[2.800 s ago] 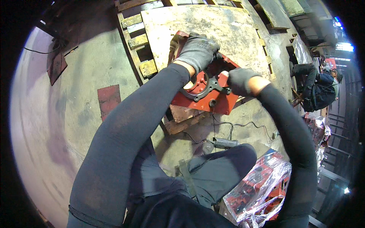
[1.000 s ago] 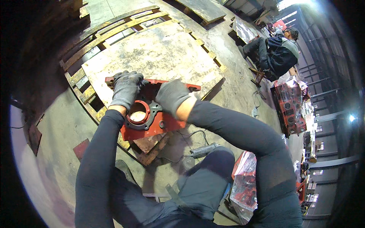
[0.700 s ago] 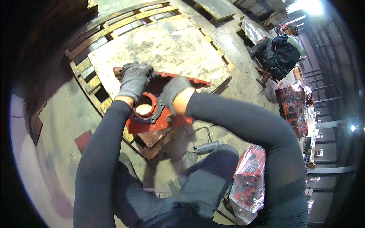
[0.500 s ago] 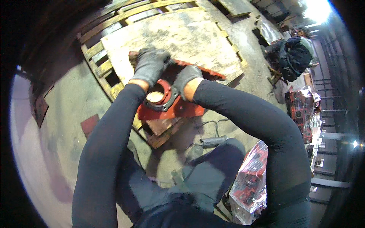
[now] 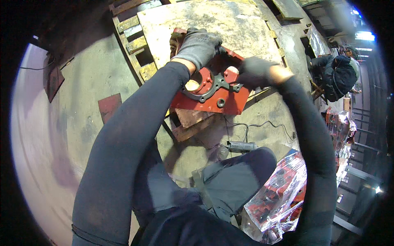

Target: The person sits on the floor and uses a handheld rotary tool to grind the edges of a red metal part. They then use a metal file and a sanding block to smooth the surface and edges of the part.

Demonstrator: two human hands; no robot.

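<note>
The casting (image 5: 207, 105) is positioned at the pallet's (image 5: 136, 44) near edge. Its far-left rim is grasped by the left hand (image 5: 200, 45), as before. The right hand (image 5: 257, 73), seen half a second ago beside the dark ring (image 5: 208, 94), has been shifted to the right edge; blurred, its hold cannot be told. The boss (image 5: 231, 75) is thus exposed; work is judged unfinished.

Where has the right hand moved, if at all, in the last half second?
Yes: the right hand moved right, away from the dark ring.
</note>
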